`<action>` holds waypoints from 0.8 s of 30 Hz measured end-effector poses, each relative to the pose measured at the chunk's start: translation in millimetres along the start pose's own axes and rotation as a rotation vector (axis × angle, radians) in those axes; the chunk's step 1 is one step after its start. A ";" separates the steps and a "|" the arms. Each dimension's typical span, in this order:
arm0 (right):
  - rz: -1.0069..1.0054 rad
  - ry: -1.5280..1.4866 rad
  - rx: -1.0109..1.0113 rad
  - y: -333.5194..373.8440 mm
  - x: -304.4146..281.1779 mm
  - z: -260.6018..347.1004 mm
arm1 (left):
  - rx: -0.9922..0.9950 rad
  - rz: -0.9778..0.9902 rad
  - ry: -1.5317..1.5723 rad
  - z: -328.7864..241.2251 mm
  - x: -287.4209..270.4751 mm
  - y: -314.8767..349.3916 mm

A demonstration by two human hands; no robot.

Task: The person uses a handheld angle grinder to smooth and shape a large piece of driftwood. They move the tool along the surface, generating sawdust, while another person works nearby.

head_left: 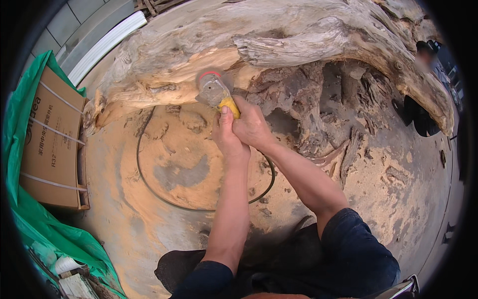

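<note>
both hands wrapped tight around a small angle grinder [217,93], left hand [228,135] lower on the yellow body with thumb laid up along it, right hand [253,125] beside and slightly above, fingers curled shut over the rear of the housing. held at arm's length, disc end pressed against the pale, freshly cut underside of a huge weathered tree stump [279,45] lying across the top of the view. likely compact but dense for its size, rigid, prone to kick and twist when the disc bites, so best gripped exactly there: on the yellow barrel behind the head, well back from the disc. probably slick with fine dust, hence the firm two-handed clamp. appearance: grey dusty gear head, round guard with a red rim at the front, stubby yellow body mostly hidden under the fingers. dark power cord [149,184] looping in a wide curve over the sawdust-covered ground [189,164] beneath, passing under the forearms. off to the left, a strapped cardboard box [52,144] resting on a green tarp [64,239]. stump itself grey and cracked on the outside, orange-tan where worked, dark and ragged in the hollow to the right.
</note>
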State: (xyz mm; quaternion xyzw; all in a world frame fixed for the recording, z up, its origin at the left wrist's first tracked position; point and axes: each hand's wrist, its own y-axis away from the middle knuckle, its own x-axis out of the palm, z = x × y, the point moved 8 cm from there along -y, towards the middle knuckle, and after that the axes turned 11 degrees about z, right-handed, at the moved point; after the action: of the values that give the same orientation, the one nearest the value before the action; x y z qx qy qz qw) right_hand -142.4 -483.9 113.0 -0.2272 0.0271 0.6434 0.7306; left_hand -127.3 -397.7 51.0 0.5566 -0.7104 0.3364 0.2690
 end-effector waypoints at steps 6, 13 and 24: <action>0.001 0.033 -0.047 -4.3 13.4 -7.0 | -0.033 0.003 0.079 -5.1 -1.0 -1.2; -0.115 0.010 0.077 8.0 -43.9 -12.1 | -0.100 0.084 0.016 25.5 41.8 -3.5; 0.028 0.018 0.003 -0.1 -11.1 -2.5 | -0.045 0.074 0.025 4.1 21.5 0.5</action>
State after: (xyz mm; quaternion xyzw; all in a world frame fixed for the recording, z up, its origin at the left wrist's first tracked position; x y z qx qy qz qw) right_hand -143.5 -495.1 114.4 -0.2315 0.0379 0.6514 0.7216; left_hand -132.9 -414.0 64.6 0.5195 -0.7344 0.3371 0.2778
